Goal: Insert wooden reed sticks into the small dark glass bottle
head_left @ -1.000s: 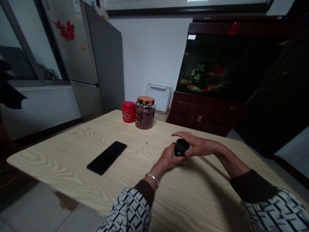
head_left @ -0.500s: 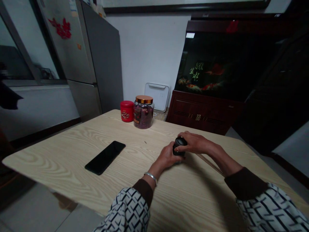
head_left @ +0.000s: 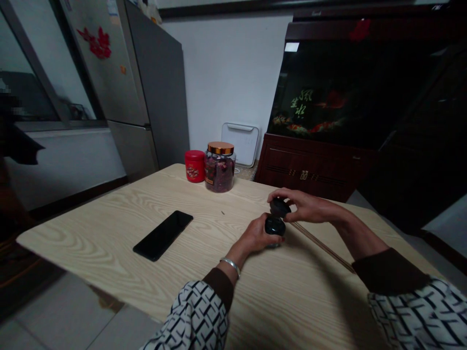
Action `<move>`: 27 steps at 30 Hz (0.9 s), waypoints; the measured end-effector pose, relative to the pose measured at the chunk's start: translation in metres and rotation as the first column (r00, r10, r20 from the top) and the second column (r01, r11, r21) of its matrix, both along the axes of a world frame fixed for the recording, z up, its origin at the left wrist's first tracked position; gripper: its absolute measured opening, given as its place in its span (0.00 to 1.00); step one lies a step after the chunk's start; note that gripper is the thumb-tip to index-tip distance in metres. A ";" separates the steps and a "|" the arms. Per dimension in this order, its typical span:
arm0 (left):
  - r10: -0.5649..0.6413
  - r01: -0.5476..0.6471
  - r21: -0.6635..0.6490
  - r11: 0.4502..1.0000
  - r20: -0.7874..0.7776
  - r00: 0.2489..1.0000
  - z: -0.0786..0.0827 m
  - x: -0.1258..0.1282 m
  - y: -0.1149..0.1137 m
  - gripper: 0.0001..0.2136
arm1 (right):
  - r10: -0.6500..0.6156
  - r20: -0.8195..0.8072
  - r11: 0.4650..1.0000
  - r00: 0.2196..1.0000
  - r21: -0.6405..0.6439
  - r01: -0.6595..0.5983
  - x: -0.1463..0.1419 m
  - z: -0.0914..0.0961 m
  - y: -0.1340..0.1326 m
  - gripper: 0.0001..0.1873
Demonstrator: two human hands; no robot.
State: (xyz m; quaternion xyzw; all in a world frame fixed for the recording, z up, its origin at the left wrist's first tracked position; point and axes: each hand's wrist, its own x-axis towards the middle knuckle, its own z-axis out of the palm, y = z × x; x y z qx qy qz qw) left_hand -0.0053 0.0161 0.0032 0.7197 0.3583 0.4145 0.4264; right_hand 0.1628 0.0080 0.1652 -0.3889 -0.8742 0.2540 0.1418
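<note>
A small dark jar (head_left: 274,226) stands on the light wooden table (head_left: 109,228). My left hand (head_left: 256,236) is wrapped round its body. My right hand (head_left: 310,206) pinches the jar's black lid (head_left: 280,207), which sits tilted just above the jar's mouth. A thin wooden stick (head_left: 321,246) lies on the table under my right forearm.
A black phone (head_left: 163,235) lies flat to the left. At the table's far edge stand a red tin (head_left: 194,166) and a glass jar with a copper lid (head_left: 219,167). Behind are a grey fridge (head_left: 146,87), a fish tank on a dark cabinet (head_left: 321,121) and a white box (head_left: 240,137).
My right hand went from lying flat on the lid to gripping it, and the lid has come up off the jar and tilted. My left hand has kept hold of the jar.
</note>
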 end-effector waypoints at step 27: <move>0.008 -0.007 -0.014 1.000 0.060 0.998 -0.002 0.002 -0.002 0.32 | -0.469 -0.303 0.873 0.830 -0.020 0.487 0.019 -0.157 -0.112 0.25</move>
